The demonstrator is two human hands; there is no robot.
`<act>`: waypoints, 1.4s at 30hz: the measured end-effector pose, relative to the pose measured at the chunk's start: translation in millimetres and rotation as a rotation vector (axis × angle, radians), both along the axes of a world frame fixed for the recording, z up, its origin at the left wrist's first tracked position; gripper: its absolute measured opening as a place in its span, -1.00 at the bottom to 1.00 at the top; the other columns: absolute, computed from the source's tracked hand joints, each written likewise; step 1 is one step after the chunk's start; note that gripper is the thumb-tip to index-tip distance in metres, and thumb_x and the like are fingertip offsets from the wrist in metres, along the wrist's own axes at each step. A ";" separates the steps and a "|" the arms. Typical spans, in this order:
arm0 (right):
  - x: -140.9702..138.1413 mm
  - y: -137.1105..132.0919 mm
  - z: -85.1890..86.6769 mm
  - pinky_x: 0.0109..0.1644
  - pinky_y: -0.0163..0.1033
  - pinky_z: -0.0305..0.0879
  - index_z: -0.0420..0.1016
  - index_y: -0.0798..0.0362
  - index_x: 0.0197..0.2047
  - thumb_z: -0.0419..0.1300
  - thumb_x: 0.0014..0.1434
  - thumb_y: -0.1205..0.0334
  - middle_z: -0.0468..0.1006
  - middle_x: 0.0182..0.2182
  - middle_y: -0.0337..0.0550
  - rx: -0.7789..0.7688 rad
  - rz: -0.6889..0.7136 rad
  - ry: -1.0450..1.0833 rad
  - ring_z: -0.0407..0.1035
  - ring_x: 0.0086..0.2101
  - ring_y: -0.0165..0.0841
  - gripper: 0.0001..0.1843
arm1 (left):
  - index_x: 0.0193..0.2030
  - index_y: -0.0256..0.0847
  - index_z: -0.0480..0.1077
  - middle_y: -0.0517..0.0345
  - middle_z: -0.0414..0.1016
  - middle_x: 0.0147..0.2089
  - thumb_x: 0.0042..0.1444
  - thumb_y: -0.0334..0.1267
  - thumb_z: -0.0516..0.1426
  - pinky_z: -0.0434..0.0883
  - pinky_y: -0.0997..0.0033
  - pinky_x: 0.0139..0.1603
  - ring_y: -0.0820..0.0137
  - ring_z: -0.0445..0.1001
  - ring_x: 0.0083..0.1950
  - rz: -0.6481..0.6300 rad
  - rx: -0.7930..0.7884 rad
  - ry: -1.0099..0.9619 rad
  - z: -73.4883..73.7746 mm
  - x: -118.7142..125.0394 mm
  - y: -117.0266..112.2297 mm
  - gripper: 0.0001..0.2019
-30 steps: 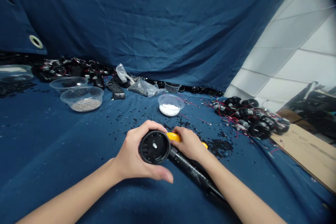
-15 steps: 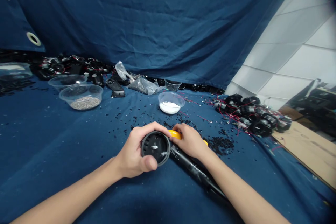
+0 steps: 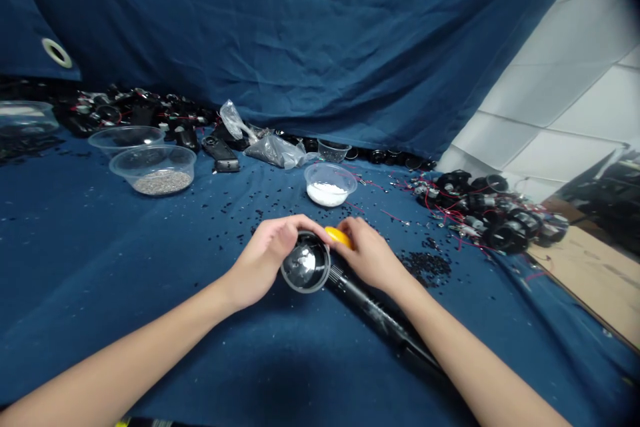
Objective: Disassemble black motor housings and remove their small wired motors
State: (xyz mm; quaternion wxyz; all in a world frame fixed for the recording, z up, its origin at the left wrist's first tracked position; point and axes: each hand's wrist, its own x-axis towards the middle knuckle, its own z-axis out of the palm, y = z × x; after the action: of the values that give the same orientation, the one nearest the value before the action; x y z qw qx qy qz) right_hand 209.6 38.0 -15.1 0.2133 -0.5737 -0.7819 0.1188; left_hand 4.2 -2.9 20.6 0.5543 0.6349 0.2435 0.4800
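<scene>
"Fingers?"
"Left hand [image 3: 267,257] curled round a black cup [image 3: 305,268]; right hand [image 3: 369,252] clasping a yellow piece [image 3: 339,237]."
"Which way?"
"The cup's mouth faces the camera; from beside the left fingertips, a black tube [image 3: 375,313] slants rightward and nearer."

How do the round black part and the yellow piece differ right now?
Colour: the round part is black, the yellow piece bright yellow.
Visibility: the round part shows its open, circular face to the camera; the yellow piece is largely covered, so its full shape can't be told.
Hand: the left hand is at the round part's upper rim; the right hand grips the yellow piece.
Shared: both are near the black tube's upper end.
</scene>
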 end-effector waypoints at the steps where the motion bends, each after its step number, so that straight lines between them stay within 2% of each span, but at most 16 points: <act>1: 0.1 -0.2 3.2 -0.20 -0.21 0.24 0.36 0.09 -0.10 0.17 0.25 0.13 0.45 -0.19 -0.05 0.081 -0.009 0.086 0.36 -0.25 -0.28 -0.77 | -0.21 -0.28 0.52 0.03 0.52 -0.25 0.15 0.32 0.03 0.40 0.45 -0.21 0.34 0.48 -0.25 -0.006 -0.060 -0.023 0.8 0.0 -0.1 -0.38; 4: -1.2 -5.5 16.1 -0.23 -0.22 0.29 0.32 0.08 -0.02 0.13 0.28 0.09 0.43 -0.16 -0.06 0.399 -0.024 0.390 0.36 -0.25 -0.30 -0.71 | -0.26 -0.30 0.54 0.03 0.56 -0.36 0.22 0.23 0.02 0.42 0.46 -0.30 0.34 0.51 -0.33 -0.003 -0.180 -0.101 3.1 -1.3 0.5 -0.44; 7: -5.0 -17.8 27.3 -0.22 -0.22 0.30 0.33 0.09 -0.01 0.09 0.29 0.18 0.39 -0.19 -0.06 0.595 0.083 0.498 0.34 -0.26 -0.32 -0.75 | -0.39 -0.33 0.54 0.01 0.55 -0.46 0.20 0.28 -0.03 0.43 0.44 -0.37 0.33 0.50 -0.42 0.008 -0.224 -0.132 5.9 -3.7 3.0 -0.35; 11: -11.7 -32.9 32.0 -0.27 -0.24 0.30 0.37 0.16 -0.08 0.08 0.24 0.24 0.42 -0.29 -0.05 0.684 0.528 0.315 0.33 -0.31 -0.33 -0.77 | -0.45 -0.33 0.52 0.00 0.53 -0.52 0.16 0.33 -0.06 0.43 0.43 -0.42 0.34 0.49 -0.48 -0.013 -0.290 -0.145 8.2 -7.0 7.1 -0.30; 12: -13.0 -34.8 31.7 -0.31 -0.25 0.30 0.38 0.19 -0.09 0.08 0.23 0.23 0.43 -0.31 -0.04 0.695 0.614 0.238 0.33 -0.33 -0.33 -0.77 | -0.45 -0.33 0.51 0.01 0.53 -0.52 0.15 0.33 -0.06 0.42 0.44 -0.44 0.35 0.49 -0.49 -0.017 -0.293 -0.150 8.1 -7.5 8.1 -0.31; 14: -15.1 -36.3 30.1 -0.40 -0.27 0.26 0.41 0.23 -0.10 0.08 0.24 0.21 0.45 -0.33 -0.01 0.711 0.685 0.098 0.33 -0.38 -0.33 -0.74 | -0.44 -0.31 0.49 0.02 0.53 -0.53 0.13 0.35 -0.04 0.40 0.45 -0.46 0.36 0.47 -0.51 -0.025 -0.297 -0.154 7.2 -8.4 9.8 -0.32; 17: -17.0 -35.7 27.8 -0.44 -0.26 0.25 0.45 0.25 -0.11 0.13 0.23 0.19 0.47 -0.35 0.01 0.725 0.674 -0.005 0.33 -0.43 -0.34 -0.71 | -0.47 -0.30 0.45 0.03 0.52 -0.52 0.09 0.38 -0.02 0.40 0.44 -0.43 0.36 0.46 -0.49 -0.004 -0.287 -0.139 5.2 -8.8 11.9 -0.32; 21: -18.9 -37.0 26.6 -0.44 -0.27 0.24 0.47 0.24 -0.09 0.19 0.19 0.18 0.48 -0.35 -0.01 0.758 0.635 -0.017 0.33 -0.44 -0.36 -0.69 | -0.51 -0.31 0.45 0.03 0.49 -0.47 0.10 0.37 -0.01 0.38 0.43 -0.33 0.37 0.44 -0.41 0.070 -0.198 -0.088 3.7 -9.5 13.9 -0.31; 29: -19.7 -38.4 26.9 -0.44 -0.29 0.22 0.49 0.21 -0.12 0.22 0.17 0.18 0.50 -0.35 -0.06 0.765 0.585 -0.033 0.32 -0.45 -0.39 -0.72 | -0.50 -0.31 0.46 0.02 0.46 -0.47 0.16 0.33 -0.07 0.33 0.36 -0.31 0.33 0.42 -0.41 0.075 -0.104 -0.001 1.0 -13.3 15.0 -0.31; 42: -20.9 -40.2 26.8 -0.42 -0.30 0.27 0.49 0.17 -0.11 0.19 0.21 0.15 0.51 -0.35 -0.06 0.748 0.528 -0.030 0.33 -0.44 -0.40 -0.72 | -0.51 -0.27 0.48 0.02 0.47 -0.46 0.16 0.33 -0.07 0.37 0.35 -0.29 0.31 0.44 -0.38 0.128 -0.104 0.018 3.7 -11.8 13.8 -0.32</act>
State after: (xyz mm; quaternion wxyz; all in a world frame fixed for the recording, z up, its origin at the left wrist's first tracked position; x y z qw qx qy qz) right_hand 188.7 -2.2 11.7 0.3569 -0.2401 -0.8934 -0.1297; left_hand -7.6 11.0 24.3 0.5524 0.5926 0.3132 0.4955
